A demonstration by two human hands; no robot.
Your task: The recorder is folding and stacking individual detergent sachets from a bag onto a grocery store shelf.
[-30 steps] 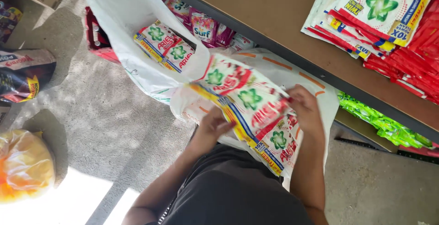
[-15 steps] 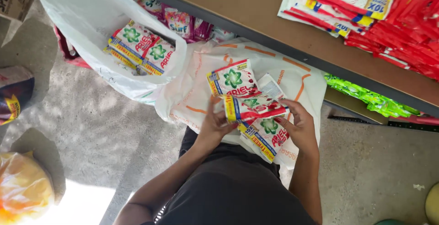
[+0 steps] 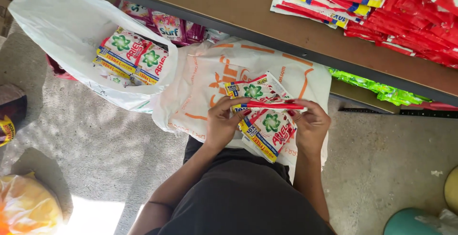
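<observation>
In the middle of the frame, both hands hold a folded strip of detergent sachets (image 3: pixel 265 113), white and red with green star marks. The left hand (image 3: pixel 223 120) is closed on the strip's left edge, fingers curled over the top and red-painted nails showing. The right hand (image 3: pixel 312 123) grips the right end, fingertips pinching the red fold that runs across the bundle. The strip hangs just above the person's lap, against a white carrier bag with orange print (image 3: pixel 205 87) that lies under and behind it.

At the upper left of the frame, a second white plastic bag (image 3: pixel 62 30) stands open, with more of the same green-star sachets (image 3: pixel 131 56) inside. Just to its right, pink and purple sachets (image 3: pixel 164 25) lie under the edge of a brown table (image 3: pixel 229 1). On the table at the upper right are stacks of red and white sachet strips (image 3: pixel 381 6). Below the table's edge on the right lie bright green packets (image 3: pixel 381 89). A yellow-orange plastic bag (image 3: pixel 24 206) sits on the grey concrete floor (image 3: pixel 95 139) at the lower left.
</observation>
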